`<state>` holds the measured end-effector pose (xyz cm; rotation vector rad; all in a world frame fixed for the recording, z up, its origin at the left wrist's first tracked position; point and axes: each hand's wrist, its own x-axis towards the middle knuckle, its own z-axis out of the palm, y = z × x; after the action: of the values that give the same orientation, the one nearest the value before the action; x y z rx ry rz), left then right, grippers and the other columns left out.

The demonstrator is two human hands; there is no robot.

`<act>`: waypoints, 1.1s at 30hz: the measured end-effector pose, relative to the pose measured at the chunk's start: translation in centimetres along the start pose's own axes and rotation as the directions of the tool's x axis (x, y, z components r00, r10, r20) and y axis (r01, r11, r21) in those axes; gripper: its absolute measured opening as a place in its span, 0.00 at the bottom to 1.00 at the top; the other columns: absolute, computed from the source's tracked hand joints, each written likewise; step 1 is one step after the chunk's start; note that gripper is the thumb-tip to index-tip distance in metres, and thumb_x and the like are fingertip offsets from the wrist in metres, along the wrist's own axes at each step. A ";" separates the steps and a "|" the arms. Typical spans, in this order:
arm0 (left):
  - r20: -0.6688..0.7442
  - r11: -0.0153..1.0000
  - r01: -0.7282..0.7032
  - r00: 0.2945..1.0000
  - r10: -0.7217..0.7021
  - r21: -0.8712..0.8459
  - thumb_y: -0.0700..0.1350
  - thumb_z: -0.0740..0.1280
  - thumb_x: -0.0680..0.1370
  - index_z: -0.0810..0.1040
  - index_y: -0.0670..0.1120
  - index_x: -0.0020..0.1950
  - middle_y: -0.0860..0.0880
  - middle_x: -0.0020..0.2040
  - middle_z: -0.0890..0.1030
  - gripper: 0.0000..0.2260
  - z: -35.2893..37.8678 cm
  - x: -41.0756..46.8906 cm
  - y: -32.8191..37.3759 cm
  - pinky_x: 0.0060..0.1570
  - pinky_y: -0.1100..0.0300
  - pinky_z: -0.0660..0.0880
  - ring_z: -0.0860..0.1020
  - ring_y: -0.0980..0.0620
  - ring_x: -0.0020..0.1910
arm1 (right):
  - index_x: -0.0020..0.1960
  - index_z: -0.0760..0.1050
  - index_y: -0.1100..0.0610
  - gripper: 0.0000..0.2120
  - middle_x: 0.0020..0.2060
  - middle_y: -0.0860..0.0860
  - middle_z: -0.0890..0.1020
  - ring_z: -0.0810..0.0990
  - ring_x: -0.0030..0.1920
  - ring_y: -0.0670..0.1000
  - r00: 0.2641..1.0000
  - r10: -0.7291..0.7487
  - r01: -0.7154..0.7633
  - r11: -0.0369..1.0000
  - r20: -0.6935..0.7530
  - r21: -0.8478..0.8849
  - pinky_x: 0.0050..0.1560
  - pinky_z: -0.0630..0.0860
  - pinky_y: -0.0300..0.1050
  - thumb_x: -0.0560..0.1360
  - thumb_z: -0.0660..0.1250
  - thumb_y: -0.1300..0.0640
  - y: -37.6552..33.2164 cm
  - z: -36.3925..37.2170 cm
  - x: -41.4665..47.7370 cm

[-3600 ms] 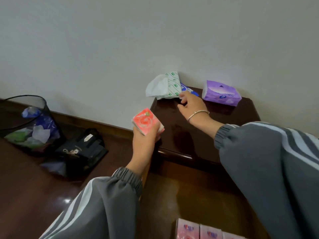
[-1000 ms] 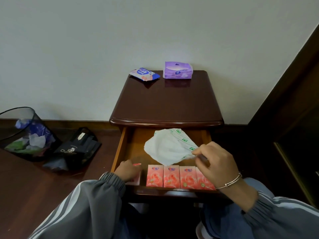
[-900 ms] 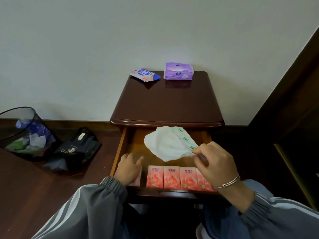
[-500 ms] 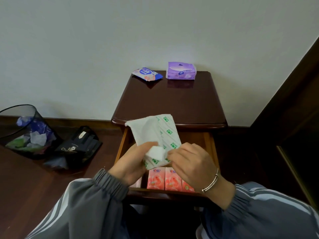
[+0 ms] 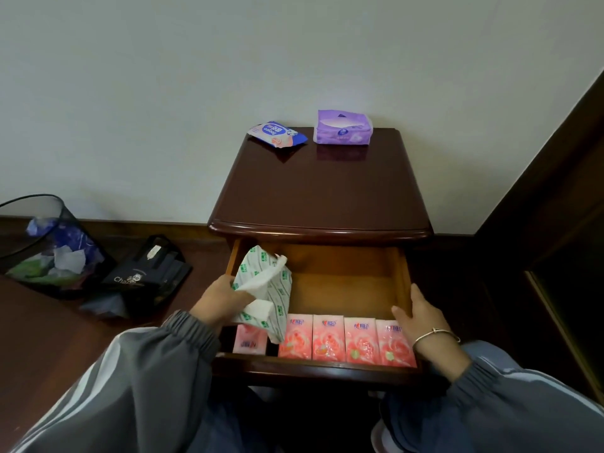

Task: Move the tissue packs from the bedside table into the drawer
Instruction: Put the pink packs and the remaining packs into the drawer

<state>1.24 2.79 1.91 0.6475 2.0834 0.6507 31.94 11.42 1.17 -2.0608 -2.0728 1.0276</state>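
1. The left hand (image 5: pixel 222 299) is clenching its grip on the white-and-green soft tissue pack (image 5: pixel 268 286) at the open wooden drawer's (image 5: pixel 340 289) left side, lower centre.
2. The right hand (image 5: pixel 421 318) is resting on the drawer's right wall, grip released.
3. A purple soft tissue pack (image 5: pixel 341 129) is lying on the dark tabletop (image 5: pixel 320 191), upper centre.

The green-printed pack (image 5: pixel 276 289) partly covers the leftmost pink pack (image 5: pixel 250 341).

Dim, soft light, sharp, wide-angle edge bending

Bare drawer floor (image 5: pixel 343 289) behind pink packs (image 5: pixel 346 341)
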 end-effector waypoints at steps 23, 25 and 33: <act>-0.086 0.605 -0.511 0.716 0.692 0.611 0.51 0.66 0.77 0.61 0.50 0.74 0.50 0.71 0.68 0.28 4.0 0.6 0.6 0.68 0.55 0.66 0.67 0.49 0.70 | 0.76 0.44 0.55 0.32 0.51 0.55 0.80 0.77 0.41 0.52 0.990 -0.056 0.023 0.971 -0.132 -0.239 0.42 0.74 0.46 0.78 0.58 0.59 1.7 1.5 1.6; 0.177 0.450 -0.649 0.668 0.722 0.613 0.52 0.59 0.80 0.66 0.52 0.73 0.52 0.72 0.68 0.20 4.5 0.6 0.6 0.70 0.56 0.62 0.65 0.52 0.71 | 0.76 0.44 0.55 0.32 0.51 0.55 0.80 0.77 0.41 0.52 0.988 -0.052 0.014 0.969 -0.146 -0.247 0.41 0.73 0.45 0.78 0.58 0.59 1.7 1.6 1.6; 0.292 0.383 -0.472 0.849 0.440 0.794 0.58 0.44 0.82 0.77 0.50 0.59 0.50 0.61 0.79 0.25 3.1 2.4 0.8 0.67 0.50 0.65 0.73 0.50 0.64 | 0.76 0.43 0.55 0.32 0.54 0.55 0.79 0.77 0.41 0.52 0.990 -0.059 0.022 0.964 -0.132 -0.264 0.41 0.73 0.45 0.79 0.57 0.59 1.7 1.5 1.6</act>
<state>2.77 5.63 -0.55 1.8482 2.1026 -0.2131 32.52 12.04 -1.43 -2.1218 -2.2715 0.6110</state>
